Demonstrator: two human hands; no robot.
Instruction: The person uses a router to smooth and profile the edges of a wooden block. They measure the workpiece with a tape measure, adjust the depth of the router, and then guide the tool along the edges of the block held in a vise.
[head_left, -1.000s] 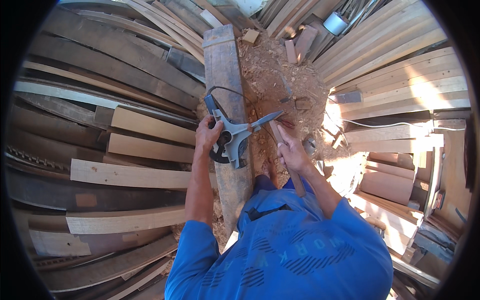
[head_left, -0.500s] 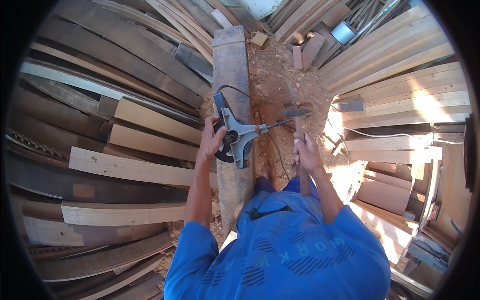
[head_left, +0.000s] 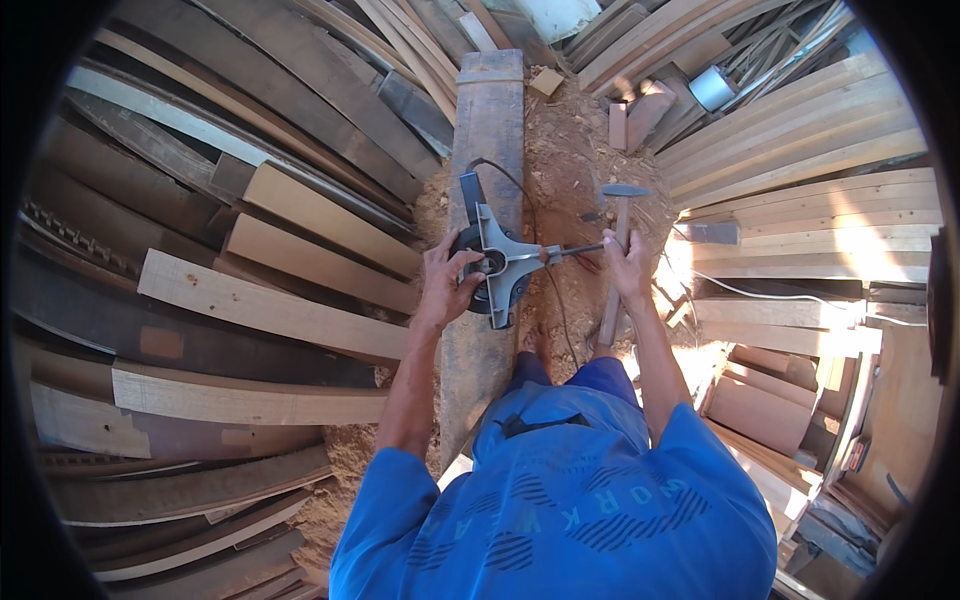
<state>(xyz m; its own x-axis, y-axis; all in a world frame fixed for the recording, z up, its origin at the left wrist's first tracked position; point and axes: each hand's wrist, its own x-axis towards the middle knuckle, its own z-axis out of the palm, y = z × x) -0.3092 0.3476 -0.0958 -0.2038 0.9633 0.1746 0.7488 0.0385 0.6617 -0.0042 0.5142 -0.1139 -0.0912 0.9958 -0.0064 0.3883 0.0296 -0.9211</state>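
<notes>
A corded power tool (head_left: 515, 255) with a black round body and a grey three-armed metal frame lies on a thick wooden plank (head_left: 490, 130). My left hand (head_left: 447, 280) is closed around its black left edge, thumb and fingers at the round opening. From the frame's right arm a thin metal rod (head_left: 582, 248) sticks out. My right hand (head_left: 628, 268) is wrapped round the wooden handle of a hammer (head_left: 623, 212), which stands with its metal head pointing away from me. The rod's end meets my right fingers; whether they grip it I cannot tell.
Stacked boards (head_left: 270, 315) crowd the left side, and more planks (head_left: 800, 235) are piled at right. A dark cord (head_left: 533, 215) loops from the tool over the plank. Sawdust covers the ground (head_left: 570, 130). Red-handled pliers (head_left: 587, 263) lie beyond the plank.
The view has shifted, so everything sits differently in the picture. My right hand has moved up the hammer handle to the rod's end. My left hand stays on the tool.
</notes>
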